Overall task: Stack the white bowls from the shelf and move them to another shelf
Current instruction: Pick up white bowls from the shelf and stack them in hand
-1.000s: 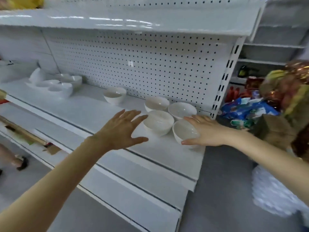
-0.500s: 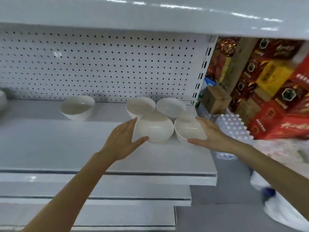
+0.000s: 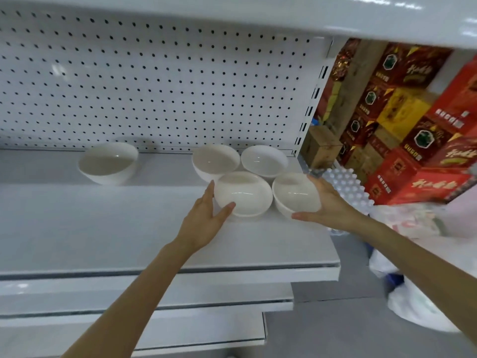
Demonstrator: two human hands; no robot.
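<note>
Five white bowls stand on the white shelf (image 3: 103,228). Four cluster at its right end: a front-left bowl (image 3: 244,193), a front-right bowl (image 3: 294,193) and two back bowls (image 3: 216,160) (image 3: 263,161). A lone bowl (image 3: 108,162) sits apart to the left, by the back panel. My left hand (image 3: 204,220) cups the left side of the front-left bowl, thumb on its front wall. My right hand (image 3: 329,202) wraps the right side of the front-right bowl, thumb under its front. Both bowls rest on the shelf.
A pegboard back panel (image 3: 154,86) rises behind the bowls and an upper shelf (image 3: 258,11) overhangs them. Lower shelves (image 3: 129,293) step out below. Beyond the shelf's right end are stacked red boxes (image 3: 413,125), a white bumpy tray (image 3: 346,184) and a white bag (image 3: 418,306).
The view has dropped and come closer to the shelf. Both hands moved forward from open and hovering to closing around the two front bowls.
</note>
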